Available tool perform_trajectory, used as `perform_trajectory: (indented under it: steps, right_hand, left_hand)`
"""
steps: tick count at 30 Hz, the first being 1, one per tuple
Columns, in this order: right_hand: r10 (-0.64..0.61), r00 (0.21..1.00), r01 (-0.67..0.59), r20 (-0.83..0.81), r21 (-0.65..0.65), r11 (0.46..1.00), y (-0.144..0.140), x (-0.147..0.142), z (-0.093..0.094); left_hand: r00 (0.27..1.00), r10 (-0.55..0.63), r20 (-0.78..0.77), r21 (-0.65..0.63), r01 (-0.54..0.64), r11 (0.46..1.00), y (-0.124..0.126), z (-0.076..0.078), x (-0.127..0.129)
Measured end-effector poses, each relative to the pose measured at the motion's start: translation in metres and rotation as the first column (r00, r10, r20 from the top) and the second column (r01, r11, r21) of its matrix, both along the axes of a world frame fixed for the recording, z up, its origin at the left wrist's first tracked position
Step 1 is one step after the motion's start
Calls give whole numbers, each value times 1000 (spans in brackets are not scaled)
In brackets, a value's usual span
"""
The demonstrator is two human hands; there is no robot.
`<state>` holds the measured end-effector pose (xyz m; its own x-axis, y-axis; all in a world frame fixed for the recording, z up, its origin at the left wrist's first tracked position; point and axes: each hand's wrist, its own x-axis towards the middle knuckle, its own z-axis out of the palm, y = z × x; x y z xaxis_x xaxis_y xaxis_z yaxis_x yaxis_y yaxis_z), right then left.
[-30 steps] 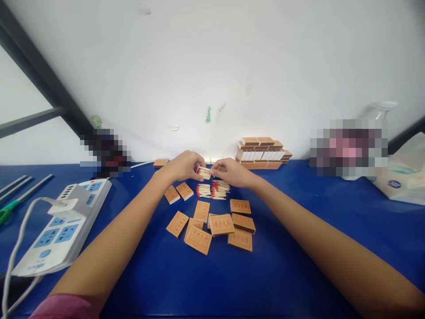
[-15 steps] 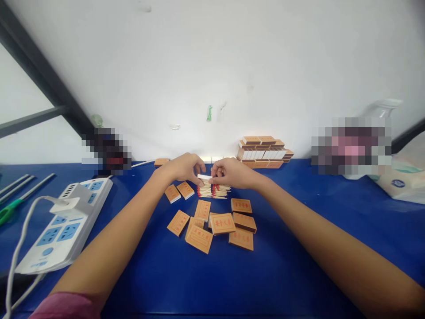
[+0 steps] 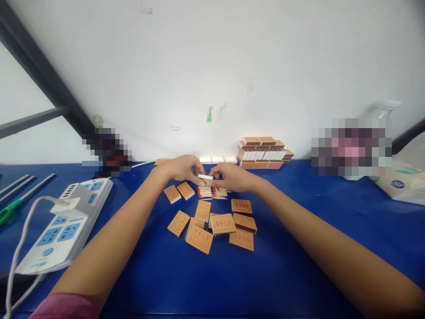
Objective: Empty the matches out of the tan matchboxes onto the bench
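Observation:
Between my two hands is a small white matchbox tray (image 3: 205, 177), held up over the matches. My left hand (image 3: 186, 169) closes on its left end, the thumb at the near side and the fingers behind. At the right end my right hand (image 3: 230, 176) grips it in the same way, with curled fingers. The thumbs partly hide the tray's inside. Just below lie two heaps of red-tipped matches, a left heap (image 3: 204, 192) and a right heap (image 3: 219, 192). Two orange matchboxes, one (image 3: 172, 193) beside the other (image 3: 185, 190), lie left of the heaps.
Several orange matchboxes (image 3: 222, 224) lie scattered nearer me. White trays (image 3: 218, 160) line the wall, beside a stack of matchboxes (image 3: 262, 154). A power strip (image 3: 66, 226) with a white cable is at left, near green-handled scissors (image 3: 13, 210). A tissue pack (image 3: 400, 179) stands right.
My right hand has dipped slightly, and its fingers have lowered behind the tray. The white trays by the wall show more fully. A loose match has shifted at the heaps' near edge.

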<state>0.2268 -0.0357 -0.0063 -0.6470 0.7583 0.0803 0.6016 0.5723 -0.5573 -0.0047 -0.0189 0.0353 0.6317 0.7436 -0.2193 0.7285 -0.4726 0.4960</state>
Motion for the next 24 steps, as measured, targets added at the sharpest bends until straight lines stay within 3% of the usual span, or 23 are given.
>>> perform_trajectory:
  steps: [6,11,17,24]
  right_hand:
    - [-12,1000,12,-6,-36,999,-3,-1,6]
    - [-19,999,21,27,-85,996,-4,-2,4]
    - [-2,999,3,36,-24,1000,-4,-1,2]
    - [-7,1000,7,4,-57,998,-5,-3,2]
  left_hand:
    - [997,-74,9,23,74,997,4,-3,-6]
    - [999,-52,10,-23,52,998,5,-3,-6]
    - [1000,-6,13,-57,6,998,7,-5,-4]
    - [995,2,99,-73,6,997,6,-6,-6]
